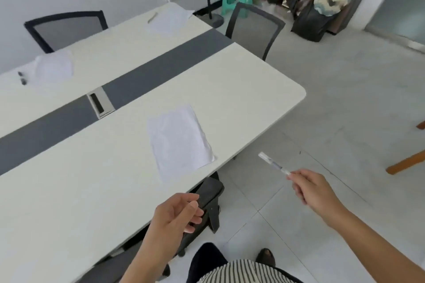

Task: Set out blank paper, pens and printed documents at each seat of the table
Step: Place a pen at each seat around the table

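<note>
Right hand (315,190) pinches a clear pen (273,165) at right of centre, off the table (241,80); left hand (177,213) loosely curled, empty. Centre sheet (179,140) lacks a pen; the two upper-left seats look set already.

The table (230,89) runs off the left edge and bottom edge; the near chair (210,193) is mostly hidden under it; motion blur hides any print on the sheets (179,140). The two small dark items (22,77) at far left are too blurred to identify; wooden furniture (407,161) is cut by the right edge.
</note>
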A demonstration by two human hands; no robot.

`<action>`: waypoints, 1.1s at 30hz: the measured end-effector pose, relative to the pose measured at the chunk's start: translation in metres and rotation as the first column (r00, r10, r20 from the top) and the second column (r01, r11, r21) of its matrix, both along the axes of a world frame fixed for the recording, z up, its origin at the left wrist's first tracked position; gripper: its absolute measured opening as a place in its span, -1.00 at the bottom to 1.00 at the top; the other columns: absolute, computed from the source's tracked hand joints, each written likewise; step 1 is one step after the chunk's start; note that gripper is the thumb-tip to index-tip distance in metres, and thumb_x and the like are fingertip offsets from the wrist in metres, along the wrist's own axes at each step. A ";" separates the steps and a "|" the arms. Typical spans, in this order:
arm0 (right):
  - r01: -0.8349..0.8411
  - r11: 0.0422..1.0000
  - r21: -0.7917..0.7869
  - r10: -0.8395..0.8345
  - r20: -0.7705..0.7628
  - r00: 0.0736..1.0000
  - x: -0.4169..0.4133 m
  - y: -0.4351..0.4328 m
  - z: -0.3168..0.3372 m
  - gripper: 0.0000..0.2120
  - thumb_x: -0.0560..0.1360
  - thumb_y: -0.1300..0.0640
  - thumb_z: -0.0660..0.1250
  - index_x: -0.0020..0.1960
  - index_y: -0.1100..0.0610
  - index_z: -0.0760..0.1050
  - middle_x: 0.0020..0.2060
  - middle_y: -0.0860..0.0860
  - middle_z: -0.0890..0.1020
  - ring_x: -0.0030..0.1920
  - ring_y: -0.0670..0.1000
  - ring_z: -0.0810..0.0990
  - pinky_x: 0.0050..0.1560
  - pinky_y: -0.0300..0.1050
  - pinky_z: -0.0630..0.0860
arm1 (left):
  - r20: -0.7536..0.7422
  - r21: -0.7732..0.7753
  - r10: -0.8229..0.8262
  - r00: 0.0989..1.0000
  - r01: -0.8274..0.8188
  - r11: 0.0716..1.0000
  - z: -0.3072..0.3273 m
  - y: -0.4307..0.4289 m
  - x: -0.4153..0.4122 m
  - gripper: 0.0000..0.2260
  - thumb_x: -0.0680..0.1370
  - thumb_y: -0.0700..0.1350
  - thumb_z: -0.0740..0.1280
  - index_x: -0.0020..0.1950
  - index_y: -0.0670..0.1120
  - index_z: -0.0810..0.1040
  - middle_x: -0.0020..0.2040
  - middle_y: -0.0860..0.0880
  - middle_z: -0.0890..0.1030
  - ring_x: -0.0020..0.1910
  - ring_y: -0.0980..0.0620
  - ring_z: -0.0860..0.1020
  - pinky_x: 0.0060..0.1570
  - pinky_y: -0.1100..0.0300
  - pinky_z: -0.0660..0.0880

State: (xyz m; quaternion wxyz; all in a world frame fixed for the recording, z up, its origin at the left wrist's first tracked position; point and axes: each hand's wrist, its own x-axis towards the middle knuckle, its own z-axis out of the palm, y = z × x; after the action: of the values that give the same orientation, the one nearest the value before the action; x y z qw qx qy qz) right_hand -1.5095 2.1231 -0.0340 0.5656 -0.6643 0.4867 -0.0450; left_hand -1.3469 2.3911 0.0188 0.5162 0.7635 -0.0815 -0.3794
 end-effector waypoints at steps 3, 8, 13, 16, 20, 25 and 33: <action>-0.099 0.991 -0.089 0.099 -0.001 0.995 0.060 -0.027 -0.011 -0.67 0.54 0.11 0.30 -0.13 0.42 0.48 -0.42 0.12 0.37 -0.39 0.04 0.31 -0.37 -0.12 0.21 | -0.028 0.042 0.101 0.994 -0.100 0.994 -0.002 0.008 0.005 -0.87 0.59 -0.23 0.27 0.04 -0.15 0.62 -0.19 -0.16 0.70 -0.22 -0.05 0.66 -0.19 0.09 0.58; -0.227 0.965 -0.130 0.227 -0.019 0.974 0.161 -0.034 -0.039 -0.88 0.52 0.13 0.35 -0.14 0.15 0.62 -0.34 0.07 0.59 -0.30 0.05 0.49 -0.24 -0.13 0.35 | -0.007 0.055 0.205 0.979 -0.205 0.977 -0.003 0.026 0.042 -0.87 0.59 -0.25 0.27 0.02 -0.16 0.62 -0.21 -0.16 0.70 -0.23 -0.07 0.64 -0.24 0.09 0.56; -0.297 0.937 -0.185 0.272 -0.150 0.950 0.240 -0.028 -0.075 -0.88 0.50 0.10 0.35 -0.05 0.08 0.65 -0.18 0.06 0.68 -0.14 0.14 0.62 -0.17 -0.10 0.45 | 0.024 0.010 0.266 0.964 -0.266 0.964 0.000 0.036 0.082 -0.89 0.56 -0.15 0.34 0.03 -0.12 0.63 -0.19 -0.15 0.70 -0.21 -0.05 0.66 -0.18 0.06 0.58; -0.307 0.933 -0.190 0.258 -0.246 0.934 0.272 -0.025 -0.103 -0.86 0.50 0.09 0.31 -0.05 0.07 0.63 -0.21 0.02 0.65 -0.20 0.11 0.59 -0.23 -0.12 0.43 | -0.009 0.019 0.278 0.961 -0.278 0.960 -0.003 0.043 0.101 -0.76 0.42 -0.04 0.33 0.02 -0.12 0.63 -0.20 -0.15 0.70 -0.23 -0.04 0.66 -0.18 0.04 0.57; -0.409 0.882 -0.234 0.286 -0.424 0.859 0.287 -0.012 -0.136 -0.92 0.47 0.10 0.28 -0.11 0.06 0.55 -0.14 0.06 0.65 -0.19 0.13 0.58 -0.26 -0.14 0.43 | -0.057 0.070 0.290 0.955 -0.286 0.956 -0.013 0.060 0.116 -0.72 0.39 -0.03 0.32 0.02 -0.12 0.62 -0.21 -0.14 0.70 -0.23 -0.02 0.65 -0.23 0.10 0.56; -0.453 0.843 -0.288 0.277 -0.490 0.826 0.298 -0.009 -0.146 -0.88 0.45 0.05 0.29 -0.02 0.04 0.50 -0.03 0.06 0.61 -0.08 0.15 0.58 -0.15 -0.09 0.46 | -0.085 0.122 0.323 0.943 -0.312 0.942 -0.022 0.076 0.125 -0.72 0.39 -0.02 0.32 0.01 -0.12 0.63 -0.22 -0.15 0.70 -0.22 -0.07 0.66 -0.24 0.09 0.55; -0.498 0.844 -0.199 0.348 -0.503 0.791 0.278 -0.023 -0.136 -0.69 0.46 0.02 0.37 0.17 0.10 0.51 0.10 0.03 0.62 0.11 0.11 0.58 0.05 -0.08 0.49 | -0.048 0.067 0.224 0.973 -0.220 0.973 -0.022 0.044 0.132 -0.83 0.49 -0.10 0.36 0.03 -0.12 0.62 -0.22 -0.12 0.70 -0.25 0.01 0.65 -0.22 0.10 0.56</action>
State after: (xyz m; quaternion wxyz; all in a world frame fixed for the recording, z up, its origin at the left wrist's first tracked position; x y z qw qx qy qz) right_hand -1.2320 2.1004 -0.1697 0.3173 -0.8322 0.4257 0.1599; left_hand -1.2154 2.4352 -0.0027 0.5340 0.7723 0.0303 -0.3427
